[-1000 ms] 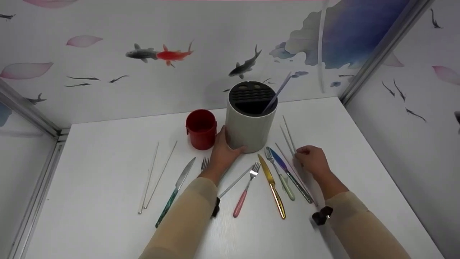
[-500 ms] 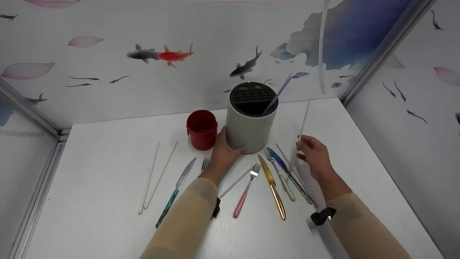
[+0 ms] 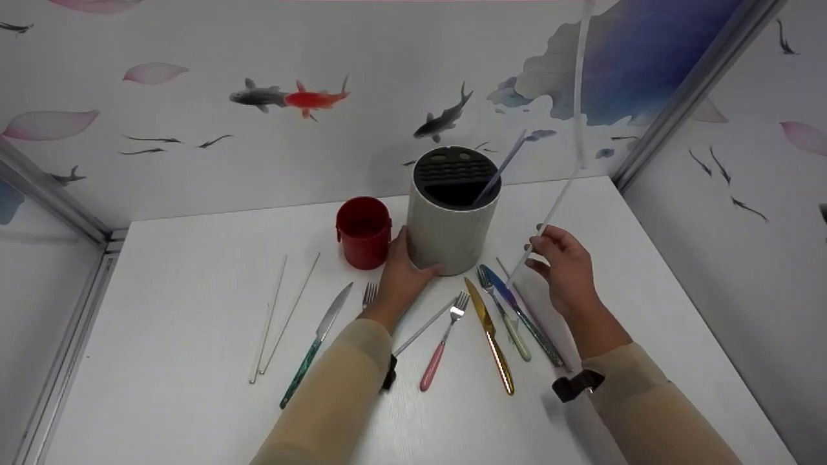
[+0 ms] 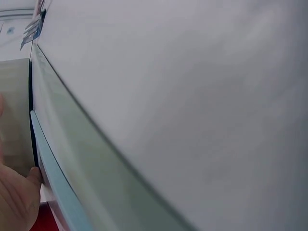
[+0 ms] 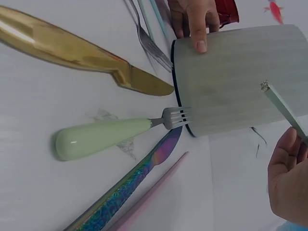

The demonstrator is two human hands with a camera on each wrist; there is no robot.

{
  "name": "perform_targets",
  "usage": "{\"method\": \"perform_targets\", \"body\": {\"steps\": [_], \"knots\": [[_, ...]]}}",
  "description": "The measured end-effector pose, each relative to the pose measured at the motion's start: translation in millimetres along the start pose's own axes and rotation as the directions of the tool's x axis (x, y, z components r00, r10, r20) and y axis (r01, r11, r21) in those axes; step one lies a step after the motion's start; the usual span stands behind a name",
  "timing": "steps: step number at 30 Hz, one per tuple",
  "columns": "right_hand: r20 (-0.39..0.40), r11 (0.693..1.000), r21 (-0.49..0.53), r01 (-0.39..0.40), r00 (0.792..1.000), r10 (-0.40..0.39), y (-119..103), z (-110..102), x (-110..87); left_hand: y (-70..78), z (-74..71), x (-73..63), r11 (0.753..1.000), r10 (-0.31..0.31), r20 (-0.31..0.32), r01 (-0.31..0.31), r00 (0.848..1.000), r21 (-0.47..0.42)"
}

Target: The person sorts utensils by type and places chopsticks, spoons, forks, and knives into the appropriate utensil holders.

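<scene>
My left hand [image 3: 402,279] holds the lower side of a round, pale grey knife block [image 3: 449,239] with a black slotted top. Lilac chopsticks [image 3: 509,160] lean out of its front opening. To the right, my right hand [image 3: 566,268] pinches pale chopsticks [image 3: 559,201], raised and slanting; lined up, they look like one stick. The right wrist view shows their glittery end [image 5: 265,85] in front of the block's wall. Below lie a rainbow knife [image 3: 526,320], a green-handled fork [image 3: 507,323], a gold knife [image 3: 491,342] and a pink chopstick [image 5: 154,195].
A red cup [image 3: 364,236] stands left of the block. Two thin clear sticks [image 3: 284,323], a teal-handled knife [image 3: 316,342], a fork [image 3: 369,294] partly behind my arm, a grey stick [image 3: 423,328] and a pink-handled fork [image 3: 446,339] lie on the white table [image 3: 181,290].
The right hand has picked up the two pale chopsticks from the table, raised them and tilted them, moving slightly away from me. My left hand has stayed on the block.
</scene>
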State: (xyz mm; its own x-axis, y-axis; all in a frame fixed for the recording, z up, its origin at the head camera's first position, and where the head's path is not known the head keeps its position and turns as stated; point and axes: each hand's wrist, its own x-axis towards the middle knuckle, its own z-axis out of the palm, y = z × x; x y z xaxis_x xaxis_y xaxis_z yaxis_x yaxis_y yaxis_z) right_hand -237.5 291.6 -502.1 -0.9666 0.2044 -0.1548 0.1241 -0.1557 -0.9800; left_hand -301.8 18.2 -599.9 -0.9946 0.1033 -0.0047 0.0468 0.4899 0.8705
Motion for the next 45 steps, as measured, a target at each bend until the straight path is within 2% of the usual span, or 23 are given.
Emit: {"method": "perform_targets", "body": {"steps": [6, 16, 23, 28, 34, 39, 41, 45], "knots": [[0.008, 0.993, 0.073, 0.094, 0.995, -0.095, -13.3, 11.4, -2.9, 1.2, 0.3, 0.2, 1.000, -0.014, 0.006, 0.014, 1.000, -0.006], [0.001, 0.967, 0.092, 0.235, 0.972, -0.237, -36.5, 36.9, -7.1, -0.2, 1.1, 1.3, 1.000, -0.009, 0.002, 0.009, 1.000, 0.014], [-0.019, 0.951, 0.161, 0.264, 0.964, -0.265, -53.7, 47.7, -3.1, 1.1, 0.8, 1.4, 1.000, -0.022, 0.004, 0.022, 1.000, 0.005], [-0.075, 0.932, 0.191, 0.309, 0.951, -0.300, -63.2, 53.4, 3.5, 1.9, 0.6, 0.8, 0.999, -0.032, 0.008, 0.032, 0.999, 0.001], [-0.138, 0.923, 0.193, 0.331, 0.941, -0.309, -68.6, 55.8, 11.0, 1.1, 1.1, 0.7, 1.000, -0.024, -0.002, 0.024, 1.000, 0.002], [-0.155, 0.915, 0.209, 0.344, 0.936, -0.316, -72.1, 56.2, 13.8, 1.2, 1.5, 1.1, 0.999, -0.037, -0.001, 0.037, 0.999, -0.004], [-0.156, 0.909, 0.208, 0.362, 0.929, -0.335, -73.6, 56.9, 15.5, 1.2, 0.8, 1.2, 1.000, -0.021, 0.000, 0.021, 1.000, -0.005], [-0.158, 0.908, 0.147, 0.393, 0.915, -0.371, -77.1, 60.5, 18.0, 2.1, -1.8, 0.8, 1.000, 0.001, 0.001, -0.001, 1.000, 0.001]]}}
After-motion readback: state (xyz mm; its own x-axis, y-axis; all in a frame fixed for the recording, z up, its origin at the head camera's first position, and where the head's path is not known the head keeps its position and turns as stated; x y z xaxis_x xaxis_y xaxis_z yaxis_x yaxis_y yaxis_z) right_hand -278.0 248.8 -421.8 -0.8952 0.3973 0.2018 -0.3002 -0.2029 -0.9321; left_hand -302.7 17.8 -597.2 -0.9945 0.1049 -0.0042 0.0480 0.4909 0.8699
